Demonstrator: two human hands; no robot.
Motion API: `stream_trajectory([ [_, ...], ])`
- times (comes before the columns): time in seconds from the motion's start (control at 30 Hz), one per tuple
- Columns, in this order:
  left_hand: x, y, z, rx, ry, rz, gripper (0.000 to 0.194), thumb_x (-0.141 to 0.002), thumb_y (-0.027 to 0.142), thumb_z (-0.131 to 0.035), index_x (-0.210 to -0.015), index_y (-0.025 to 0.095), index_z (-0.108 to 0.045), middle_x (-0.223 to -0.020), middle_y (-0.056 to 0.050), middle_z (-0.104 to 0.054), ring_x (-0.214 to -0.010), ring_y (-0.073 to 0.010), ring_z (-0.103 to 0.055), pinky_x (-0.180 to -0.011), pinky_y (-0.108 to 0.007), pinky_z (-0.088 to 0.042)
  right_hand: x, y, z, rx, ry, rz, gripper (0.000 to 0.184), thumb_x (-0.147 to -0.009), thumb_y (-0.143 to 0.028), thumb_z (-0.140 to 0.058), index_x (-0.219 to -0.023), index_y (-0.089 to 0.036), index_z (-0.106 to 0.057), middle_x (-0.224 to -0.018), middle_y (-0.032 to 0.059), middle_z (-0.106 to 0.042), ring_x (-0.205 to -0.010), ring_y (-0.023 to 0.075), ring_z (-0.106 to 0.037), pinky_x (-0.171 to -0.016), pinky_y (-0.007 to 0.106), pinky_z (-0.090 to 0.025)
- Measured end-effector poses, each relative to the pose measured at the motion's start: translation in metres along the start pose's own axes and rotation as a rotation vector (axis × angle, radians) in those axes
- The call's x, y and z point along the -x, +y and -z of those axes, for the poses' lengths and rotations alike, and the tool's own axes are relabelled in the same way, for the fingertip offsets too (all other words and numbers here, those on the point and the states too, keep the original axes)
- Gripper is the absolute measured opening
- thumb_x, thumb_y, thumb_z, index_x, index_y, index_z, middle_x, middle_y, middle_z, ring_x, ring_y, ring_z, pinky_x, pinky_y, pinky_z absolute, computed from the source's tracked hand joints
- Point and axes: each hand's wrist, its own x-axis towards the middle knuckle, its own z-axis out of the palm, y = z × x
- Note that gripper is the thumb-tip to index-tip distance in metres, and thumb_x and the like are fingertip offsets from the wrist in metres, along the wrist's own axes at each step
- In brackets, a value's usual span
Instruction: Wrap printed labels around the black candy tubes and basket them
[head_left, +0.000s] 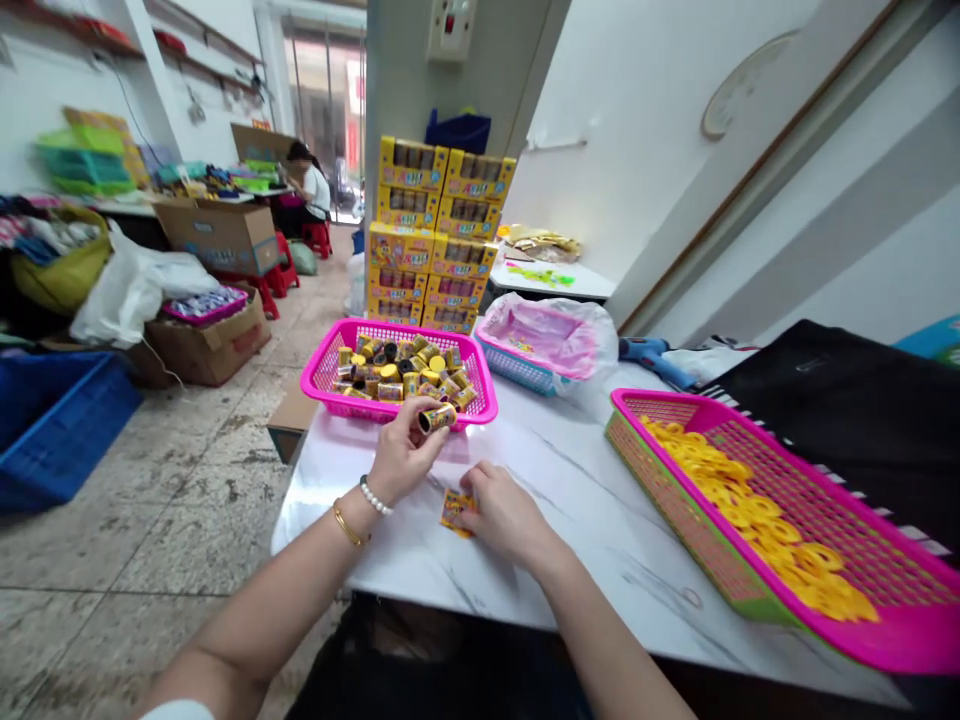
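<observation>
While the left hand (pixel 401 452) grips a small yellow cylinder (pixel 437 418) lying crosswise, the loosely curled right hand (pixel 506 517) rests beside a printed yellow label (pixel 456 512) on the surface (pixel 570 520), its grip unclear.

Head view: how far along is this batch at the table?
Done: yellow boxes stand stacked behind the table, apparently finished stock. In hand: the left hand holds one small cylinder; the right hand touches a yellow wrapper. Remaining: many cylinders in the pink basket, yellow rings in the pink-rimmed tray.
</observation>
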Motion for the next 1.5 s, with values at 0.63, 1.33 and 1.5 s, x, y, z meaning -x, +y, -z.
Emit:
stream_trajectory([
  [0.63, 0.045, -0.001, 0.002, -0.805, -0.659, -0.031, 0.034, -0.084, 0.034, -0.07, -0.11, 0.014, -0.073, -0.106, -0.015, -0.063, -0.103, -0.0304, -0.059, -0.096, -0.045, -0.046, 0.003, -0.001, -0.006, 0.03, -0.014, 0.021, 0.019, -0.093, -0.034, -0.065, -0.094, -0.015, -0.066, -0.102, 0.0149, -0.069, -0.093, 0.0276, -0.066, -0.078, 0.034, -0.043],
  [1.33, 0.052, 0.0, -0.002, -0.633, -0.543, 0.035, 0.017, -0.076, 0.016, -0.065, -0.093, 0.017, -0.063, -0.094, -0.007, -0.069, -0.09, -0.0224, -0.061, -0.087, -0.037, -0.047, 0.018, -0.006, -0.016, -0.018, 0.127, -0.032, 0.015, -0.091, -0.028, -0.065, -0.104, -0.019, -0.064, -0.115, 0.0128, -0.061, -0.103, 0.0272, -0.058, -0.084, 0.034, -0.042],
  [1.5, 0.043, 0.004, -0.007, -0.593, -0.602, 0.18, 0.026, -0.074, 0.021, -0.067, -0.099, 0.017, -0.064, -0.083, -0.003, -0.069, -0.075, -0.0193, -0.061, -0.07, -0.031, -0.045, 0.016, -0.004, -0.019, -0.049, 0.126, 0.016, 0.012, -0.091, -0.02, -0.06, -0.103, -0.018, -0.061, -0.105, 0.011, -0.063, -0.098, 0.026, -0.056, -0.085, 0.035, -0.041],
])
